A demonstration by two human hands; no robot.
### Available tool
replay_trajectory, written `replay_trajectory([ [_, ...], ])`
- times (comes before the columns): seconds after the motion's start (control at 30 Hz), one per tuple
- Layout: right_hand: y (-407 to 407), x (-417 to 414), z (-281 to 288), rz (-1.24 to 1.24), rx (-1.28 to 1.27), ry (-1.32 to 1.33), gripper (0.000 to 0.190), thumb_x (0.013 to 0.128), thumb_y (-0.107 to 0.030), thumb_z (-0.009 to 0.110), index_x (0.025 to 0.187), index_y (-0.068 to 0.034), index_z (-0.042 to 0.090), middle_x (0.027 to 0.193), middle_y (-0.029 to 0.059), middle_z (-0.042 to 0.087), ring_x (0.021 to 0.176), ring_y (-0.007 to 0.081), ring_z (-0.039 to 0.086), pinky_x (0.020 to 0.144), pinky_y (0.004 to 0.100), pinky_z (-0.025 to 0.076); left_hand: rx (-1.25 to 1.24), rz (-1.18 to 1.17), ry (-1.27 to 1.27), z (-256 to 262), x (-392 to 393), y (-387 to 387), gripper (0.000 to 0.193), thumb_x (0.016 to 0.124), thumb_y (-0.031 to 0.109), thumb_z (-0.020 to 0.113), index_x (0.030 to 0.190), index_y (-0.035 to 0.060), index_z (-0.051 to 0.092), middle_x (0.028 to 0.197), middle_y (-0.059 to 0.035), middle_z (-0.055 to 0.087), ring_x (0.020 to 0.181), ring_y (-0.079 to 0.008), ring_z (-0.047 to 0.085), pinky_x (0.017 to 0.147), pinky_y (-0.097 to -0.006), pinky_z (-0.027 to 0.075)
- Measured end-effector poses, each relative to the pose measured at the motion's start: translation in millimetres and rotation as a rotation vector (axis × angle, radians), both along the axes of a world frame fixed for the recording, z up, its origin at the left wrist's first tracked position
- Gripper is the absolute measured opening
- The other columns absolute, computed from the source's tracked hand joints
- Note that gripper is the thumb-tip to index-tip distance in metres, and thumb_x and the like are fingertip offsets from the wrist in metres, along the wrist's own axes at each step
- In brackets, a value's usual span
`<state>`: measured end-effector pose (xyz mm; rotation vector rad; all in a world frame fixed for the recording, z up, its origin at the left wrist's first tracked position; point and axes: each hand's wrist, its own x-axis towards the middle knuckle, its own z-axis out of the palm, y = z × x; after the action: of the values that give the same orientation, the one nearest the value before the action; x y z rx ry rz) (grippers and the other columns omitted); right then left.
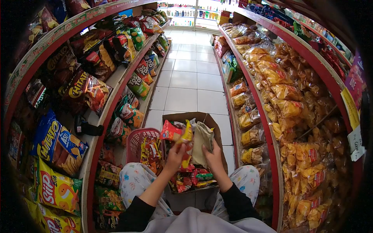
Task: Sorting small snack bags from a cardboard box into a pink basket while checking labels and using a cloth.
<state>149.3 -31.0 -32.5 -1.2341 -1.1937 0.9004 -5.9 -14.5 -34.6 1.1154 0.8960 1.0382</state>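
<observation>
My left hand (176,157) grips a yellow snack packet (187,136), tilted over an open cardboard box (221,145). In my right hand (214,153) is a folded, pale grey-green cloth (200,144), held beside the packet. The box stands on the floor between my knees. Several snack packets fill it, among them a red packet (171,131) at its left side and a green one (204,176) near the front. Against the box's left side sits a pink plastic basket (134,141) holding small red and yellow packets (151,151).
Shelves with red edges flank me closely. Chip bags (59,142) and a black object (87,127) sit on the left shelf (112,96). Clear bags of yellow chips (288,107) crowd the right shelf (263,116). A white tiled aisle (182,78) leads to a glass-fronted display (195,14).
</observation>
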Motion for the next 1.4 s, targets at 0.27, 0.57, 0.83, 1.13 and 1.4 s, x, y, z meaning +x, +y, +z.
replay_trajectory([
  [0.27, -2, 15, 12, 0.028, -0.259, 0.478, 0.045, 0.079, -0.005, 0.059, 0.12, 0.004, 0.043, 0.112, 0.0122, 0.055, 0.101, 0.0187, 0.053, 0.086, 0.0295, 0.042, 0.171, -0.109, -0.016, 0, -11, 17, 0.058, 0.085, 0.013, 0.055, 0.136, 0.0087, 0.027, 0.137, -0.0093, 0.03, 0.117, -0.0203, 0.041, 0.096, -0.0317, 0.034],
  [0.57, -7, 15, 19, 0.325, -0.195, 0.31, 0.039, 0.08, -0.005, 0.056, 0.118, 0.0, 0.048, 0.111, 0.0083, 0.056, 0.098, 0.015, 0.053, 0.085, 0.0272, 0.041, 0.28, 0.007, 0.335, 14, -20, 17, 0.09, 0.059, 0.03, 0.082, 0.13, 0.0044, 0.032, 0.113, -0.0113, 0.047, 0.09, -0.0155, 0.051, 0.078, -0.0275, 0.045],
  [0.83, -1, 15, 9, 0.046, -0.268, 0.396, 0.038, 0.081, -0.004, 0.054, 0.117, 0.001, 0.047, 0.107, 0.0103, 0.057, 0.094, 0.0171, 0.055, 0.082, 0.0277, 0.042, -0.139, 0.111, -0.042, 10, -23, 21, 0.043, 0.085, 0.034, 0.056, 0.105, -0.0032, 0.053, 0.096, -0.0058, 0.061, 0.085, -0.0099, 0.057, 0.075, -0.0235, 0.045],
  [1.13, -6, 10, 30, -0.394, 0.181, 0.036, 0.039, 0.083, -0.01, 0.055, 0.116, 0.007, 0.045, 0.106, 0.017, 0.056, 0.098, 0.0206, 0.054, 0.086, 0.0314, 0.041, -0.108, 0.359, -0.172, -14, -32, 32, 0.039, 0.092, 0.031, 0.044, 0.109, -0.0024, 0.053, 0.102, -0.0072, 0.059, 0.089, -0.0126, 0.057, 0.079, -0.0252, 0.044],
  [1.4, -17, -18, 20, 0.064, 0.183, -0.459, 0.03, 0.077, -0.014, 0.063, 0.098, 0.006, 0.054, 0.085, 0.0221, 0.059, 0.077, 0.0343, 0.06, 0.065, 0.0355, 0.047, -0.276, 0.243, -0.409, -2, 1, 10, 0.036, 0.093, 0.031, 0.042, 0.117, 0.0054, 0.048, 0.105, -0.0047, 0.056, 0.094, -0.0137, 0.054, 0.082, -0.0279, 0.043],
])
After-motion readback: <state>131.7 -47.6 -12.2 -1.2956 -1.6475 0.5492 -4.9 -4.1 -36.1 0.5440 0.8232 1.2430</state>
